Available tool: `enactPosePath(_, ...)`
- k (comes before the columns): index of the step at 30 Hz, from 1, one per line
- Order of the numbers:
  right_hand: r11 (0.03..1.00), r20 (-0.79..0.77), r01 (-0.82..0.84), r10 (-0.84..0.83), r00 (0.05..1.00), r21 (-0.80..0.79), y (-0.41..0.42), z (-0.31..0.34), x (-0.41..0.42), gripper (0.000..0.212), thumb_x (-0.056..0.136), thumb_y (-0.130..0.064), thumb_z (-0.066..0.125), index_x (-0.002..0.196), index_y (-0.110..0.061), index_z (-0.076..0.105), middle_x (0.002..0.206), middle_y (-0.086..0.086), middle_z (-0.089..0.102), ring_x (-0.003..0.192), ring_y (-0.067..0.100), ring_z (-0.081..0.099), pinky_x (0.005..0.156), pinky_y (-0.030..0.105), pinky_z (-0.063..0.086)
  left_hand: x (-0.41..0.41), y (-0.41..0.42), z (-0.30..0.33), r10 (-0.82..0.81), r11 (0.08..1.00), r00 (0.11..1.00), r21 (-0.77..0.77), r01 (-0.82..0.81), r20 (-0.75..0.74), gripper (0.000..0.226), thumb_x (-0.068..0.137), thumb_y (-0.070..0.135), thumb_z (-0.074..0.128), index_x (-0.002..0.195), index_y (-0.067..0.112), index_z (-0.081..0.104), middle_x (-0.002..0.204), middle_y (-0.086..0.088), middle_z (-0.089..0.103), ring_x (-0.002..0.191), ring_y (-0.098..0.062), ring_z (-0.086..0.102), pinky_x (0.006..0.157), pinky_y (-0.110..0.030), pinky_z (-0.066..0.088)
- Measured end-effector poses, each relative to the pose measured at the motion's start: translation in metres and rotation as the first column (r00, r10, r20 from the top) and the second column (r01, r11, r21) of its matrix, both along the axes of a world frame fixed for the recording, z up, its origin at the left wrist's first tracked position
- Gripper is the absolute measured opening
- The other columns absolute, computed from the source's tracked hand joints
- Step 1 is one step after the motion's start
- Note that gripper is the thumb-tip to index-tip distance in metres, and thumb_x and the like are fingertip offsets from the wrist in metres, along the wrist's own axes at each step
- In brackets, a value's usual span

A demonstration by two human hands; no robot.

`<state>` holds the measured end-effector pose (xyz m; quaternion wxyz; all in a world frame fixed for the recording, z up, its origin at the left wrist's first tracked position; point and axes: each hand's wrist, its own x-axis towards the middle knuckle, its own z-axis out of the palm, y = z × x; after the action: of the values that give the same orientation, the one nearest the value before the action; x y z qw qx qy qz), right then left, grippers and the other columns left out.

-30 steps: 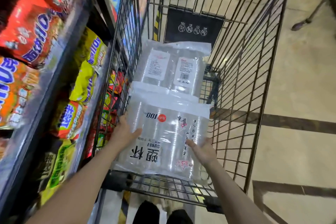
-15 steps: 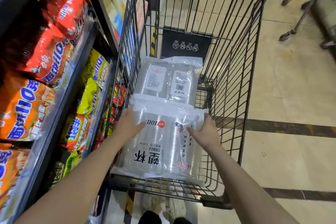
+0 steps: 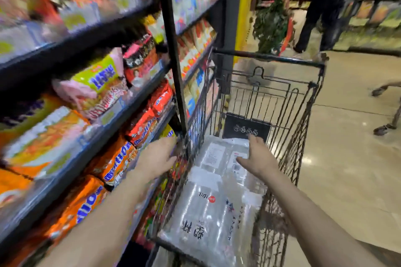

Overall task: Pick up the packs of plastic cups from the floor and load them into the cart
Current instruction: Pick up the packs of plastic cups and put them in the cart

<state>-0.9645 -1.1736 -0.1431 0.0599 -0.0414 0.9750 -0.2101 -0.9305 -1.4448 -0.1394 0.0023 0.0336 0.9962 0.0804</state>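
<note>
I am looking down a supermarket aisle with a glossy beige tiled floor (image 3: pixel 338 158) on my right and dark metal shelves (image 3: pixel 91 34) on my left, crowded with blurred orange, red and yellow snack bags (image 3: pixel 112 160). Just beside those shelves stands a black wire shopping cart (image 3: pixel 303 119), and both clear plastic-wrapped packs of cups lie flat in its basket. The nearer pack (image 3: pixel 208 219), printed with black characters and a small red dot, lies at my end; the farther pack (image 3: pixel 219 156), carrying two white labels, lies beyond it toward the black sign panel (image 3: pixel 246 129) at the far end, and the two seem to overlap where they meet. My left hand (image 3: pixel 156 158) is outside the cart, in front of the shelf edge, fingers loosely extended, its grip apart with nothing in it. My right hand (image 3: pixel 258 156) is above the farther pack, fingers spread; I cannot tell whether it touches the wrapper. In the background a person in dark trousers (image 3: pixel 319 6) stands near a leafy green display (image 3: pixel 269 24).
</note>
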Motion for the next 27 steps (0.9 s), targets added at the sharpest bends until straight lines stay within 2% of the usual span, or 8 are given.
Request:
enactPosePath(2, 0.990, -0.053, -0.133, 0.135, 0.989, 0.044, -0.005, 0.020, 0.000, 0.070, 0.083, -0.035, 0.065, 0.139, -0.012, 0.030, 0.139, 0.012, 0.042, 0.126, 0.029, 0.043, 0.101, 0.039, 0.040, 0.030, -0.013, 0.014, 0.043, 0.994, 0.998, -0.102, -0.046, -0.036, 0.052, 0.073, 0.038, 0.051, 0.110, 0.004, 0.060, 0.094, -0.018, 0.067, 0.085, -0.035, 0.067, 0.069, -0.038, 0.056)
enactPosePath(4, 0.958, -0.093, -0.277, 0.284, 0.954, 0.081, -0.013, 0.037, 0.005, 0.065, 0.083, -0.036, 0.064, 0.135, -0.011, 0.033, 0.133, 0.013, 0.045, 0.122, 0.031, 0.045, 0.095, 0.038, 0.042, 0.071, -0.019, 0.029, 0.136, 0.971, 0.989, -0.191, -0.145, -0.060, 0.050, 0.061, 0.036, 0.059, 0.100, 0.005, 0.065, 0.081, -0.015, 0.068, 0.073, -0.034, 0.069, 0.065, -0.040, 0.056)
enactPosePath(7, 0.860, -0.132, -0.498, 0.510, 0.850, 0.112, -0.037, 0.061, 0.029, 0.075, 0.083, -0.039, 0.063, 0.142, -0.009, 0.027, 0.136, 0.015, 0.043, 0.125, 0.032, 0.043, 0.098, 0.038, 0.040, 0.155, -0.015, 0.052, 0.376, 0.884, 0.925, -0.282, -0.373, -0.045, 0.051, 0.073, 0.037, 0.062, 0.113, 0.005, 0.060, 0.100, -0.017, 0.066, 0.094, -0.034, 0.066, 0.087, -0.046, 0.049)
enactPosePath(10, 0.688, -0.166, -0.716, 0.725, 0.669, 0.120, -0.073, 0.082, 0.079, 0.077, 0.081, -0.039, 0.065, 0.141, -0.008, 0.028, 0.137, 0.015, 0.042, 0.127, 0.032, 0.042, 0.101, 0.040, 0.041, 0.261, -0.003, 0.079, 0.632, 0.719, 0.767, -0.286, -0.633, -0.110, 0.060, 0.086, 0.043, 0.051, 0.136, 0.012, 0.039, 0.129, -0.010, 0.051, 0.123, -0.028, 0.048, 0.106, -0.040, 0.032)
enactPosePath(13, 0.460, -0.185, -0.874, 0.883, 0.431, 0.157, -0.113, 0.101, 0.161, 0.073, 0.082, -0.037, 0.064, 0.140, -0.009, 0.030, 0.135, 0.013, 0.043, 0.125, 0.032, 0.044, 0.097, 0.039, 0.042, 0.384, 0.029, 0.107, 0.828, 0.490, 0.546, -0.313, -0.814, -0.125, 0.061, 0.089, 0.042, 0.049, 0.140, 0.014, 0.030, 0.137, -0.008, 0.043, 0.129, -0.026, 0.041, 0.111, -0.038, 0.024)
enactPosePath(18, -0.030, -0.213, -0.982, 0.974, -0.071, 0.187, -0.147, 0.122, 0.362, 0.075, 0.082, -0.036, 0.064, 0.143, -0.014, 0.027, 0.137, 0.010, 0.041, 0.125, 0.031, 0.045, 0.098, 0.039, 0.043, 0.616, 0.138, 0.130, 0.987, -0.009, 0.049, -0.345, -0.939, -0.156, 0.060, 0.090, 0.039, 0.047, 0.141, 0.013, 0.028, 0.141, -0.008, 0.039, 0.131, -0.025, 0.039, 0.109, -0.037, 0.026)
enactPosePath(23, -0.504, -0.234, -0.833, 0.802, -0.549, 0.227, -0.090, 0.123, 0.598, 0.069, 0.083, -0.039, 0.062, 0.138, -0.011, 0.033, 0.137, 0.011, 0.043, 0.126, 0.030, 0.045, 0.099, 0.038, 0.044, 0.820, 0.339, 0.130, 0.855, -0.517, -0.500, -0.321, -0.793, -0.141, 0.061, 0.092, 0.038, 0.045, 0.144, 0.013, 0.025, 0.145, -0.009, 0.037, 0.129, -0.027, 0.043, 0.106, -0.040, 0.031)
enactPosePath(27, -0.754, -0.206, -0.604, 0.568, -0.797, 0.259, 0.016, 0.116, 0.762, 0.064, 0.085, -0.041, 0.060, 0.136, -0.010, 0.035, 0.133, 0.012, 0.046, 0.124, 0.030, 0.046, 0.097, 0.037, 0.041, 0.926, 0.534, 0.122, 0.622, -0.758, -0.771, -0.356, -0.547, -0.141, 0.063, 0.090, 0.042, 0.048, 0.143, 0.017, 0.026, 0.145, -0.009, 0.038, 0.129, -0.030, 0.042, 0.108, -0.040, 0.029)
